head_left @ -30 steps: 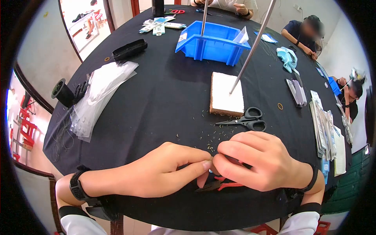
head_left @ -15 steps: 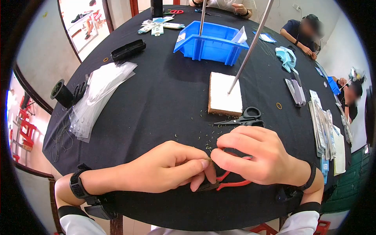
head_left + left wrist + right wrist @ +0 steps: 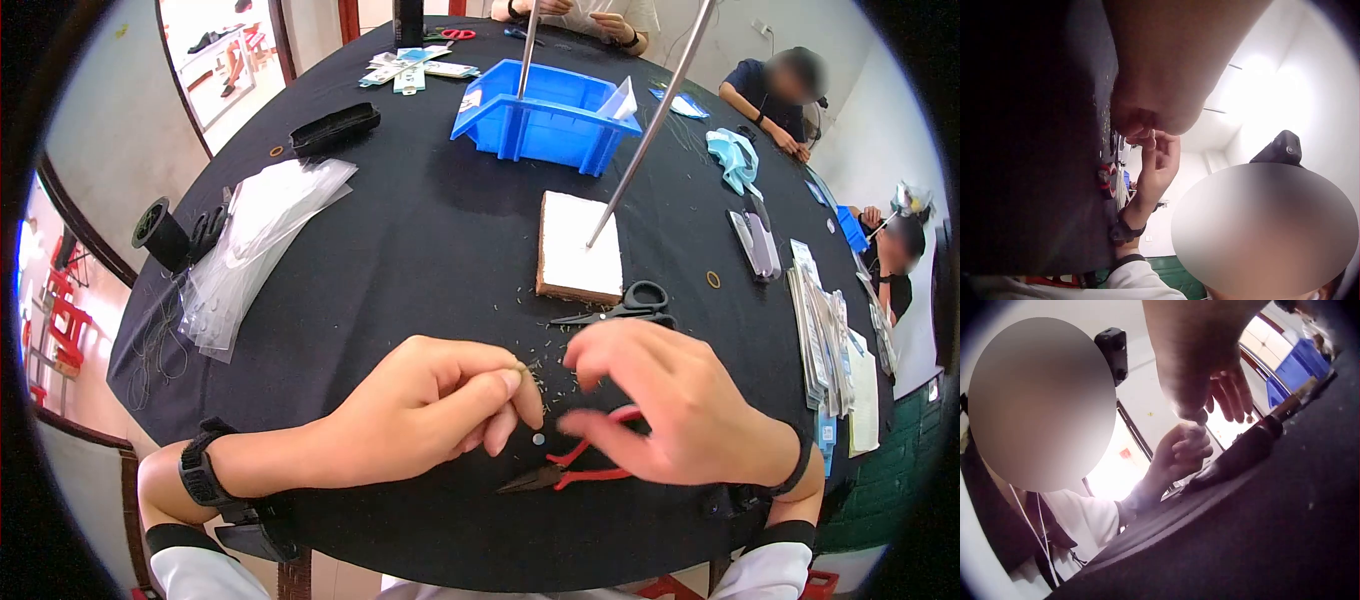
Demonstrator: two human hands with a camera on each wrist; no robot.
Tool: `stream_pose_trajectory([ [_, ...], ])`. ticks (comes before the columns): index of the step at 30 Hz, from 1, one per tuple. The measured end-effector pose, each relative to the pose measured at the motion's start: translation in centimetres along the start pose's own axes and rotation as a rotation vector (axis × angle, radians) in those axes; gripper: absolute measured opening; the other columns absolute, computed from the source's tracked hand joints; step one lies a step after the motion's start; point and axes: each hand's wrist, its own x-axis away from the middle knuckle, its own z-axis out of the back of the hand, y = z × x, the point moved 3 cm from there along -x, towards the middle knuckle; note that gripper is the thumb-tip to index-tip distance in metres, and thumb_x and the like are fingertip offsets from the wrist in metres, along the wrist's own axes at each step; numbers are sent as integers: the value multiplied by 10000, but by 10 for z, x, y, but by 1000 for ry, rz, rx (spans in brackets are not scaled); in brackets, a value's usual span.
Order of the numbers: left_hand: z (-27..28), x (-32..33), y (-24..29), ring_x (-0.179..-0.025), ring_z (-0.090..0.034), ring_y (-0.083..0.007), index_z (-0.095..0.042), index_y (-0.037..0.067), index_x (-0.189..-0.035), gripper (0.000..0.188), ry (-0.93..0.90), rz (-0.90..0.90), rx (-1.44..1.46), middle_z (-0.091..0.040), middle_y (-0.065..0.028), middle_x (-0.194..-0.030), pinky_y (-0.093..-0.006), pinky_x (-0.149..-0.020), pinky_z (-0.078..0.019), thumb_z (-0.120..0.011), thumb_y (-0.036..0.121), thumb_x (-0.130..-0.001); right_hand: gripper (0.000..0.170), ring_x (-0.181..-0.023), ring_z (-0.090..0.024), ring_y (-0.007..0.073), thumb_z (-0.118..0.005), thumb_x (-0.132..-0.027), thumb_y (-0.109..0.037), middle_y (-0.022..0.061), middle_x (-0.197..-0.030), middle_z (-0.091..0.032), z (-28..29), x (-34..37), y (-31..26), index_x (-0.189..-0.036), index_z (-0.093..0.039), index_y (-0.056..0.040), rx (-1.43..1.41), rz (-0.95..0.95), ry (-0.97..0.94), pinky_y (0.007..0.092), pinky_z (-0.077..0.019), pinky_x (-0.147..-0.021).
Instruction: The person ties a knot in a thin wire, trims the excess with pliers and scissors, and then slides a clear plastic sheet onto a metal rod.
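My left hand (image 3: 435, 410) pinches a tiny yellow-green piece (image 3: 521, 368) between thumb and forefinger; most of it is hidden by the fingertips. My right hand (image 3: 675, 405) is apart from it, blurred, thumb and fingers spread with nothing seen between them. Beneath the right hand lie red-handled pliers (image 3: 562, 477), their jaws pointing left, the handles partly covered. A small pale disc (image 3: 538, 439) lies on the black cloth between the hands. Small clippings (image 3: 545, 352) are scattered beyond the left fingertips. Black scissors (image 3: 640, 297) lie just past the right hand.
A white-topped block (image 3: 578, 240) holds an upright metal rod (image 3: 650, 135). Behind it stands a blue bin (image 3: 545, 140). Clear plastic sleeves (image 3: 265, 250) and a black spool (image 3: 160, 235) lie left; a stapler (image 3: 755, 240) and packets (image 3: 822, 325) lie right. Other people sit around the table.
My right hand has pulled away from the left fingertips and spread its fingers. The left hand has shifted slightly up and left, still pinching. The pliers and disc show more fully.
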Motion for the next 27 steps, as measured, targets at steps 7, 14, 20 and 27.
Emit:
stream_pose_trajectory([
  [7, 4, 0, 0, -468, -469, -66, -590, -43, -840, 339, 130, 28, 121, -567, -71, -625, -187, -395, -361, -373, 182, -973, 375, -909, -537, 268, -731, -693, -296, 131, -1033, -522, -1, 11, -9, -865, -580, 2, 79, 96, -411, 355, -463, -778],
  [14, 8, -1, -2, -466, -494, -98, -561, -29, -795, 349, 231, -13, 242, -579, -107, -642, -200, -367, -376, -369, 209, -963, 203, -840, -545, 260, -668, -741, -168, 94, -901, -538, -10, 12, 0, -842, -585, -13, -10, 107, -365, 358, -468, -736],
  [20, 10, 0, -2, -479, -524, -112, -545, -17, -771, 335, 302, -74, 301, -588, -120, -646, -207, -364, -392, -365, 200, -953, 175, -703, -565, 129, -631, -851, -179, 19, -788, -563, -3, 15, 23, -809, -547, -30, -842, -593, -310, 260, -432, -617],
  [27, 8, 0, -2, -491, -544, -120, -553, -36, -789, 332, 266, -75, 262, -598, -132, -658, -208, -379, -419, -364, 180, -956, 228, -698, -594, 119, -573, -899, -188, 97, -834, -639, -13, 17, 27, -760, -580, -6, -1208, -700, 34, 240, -455, -625],
])
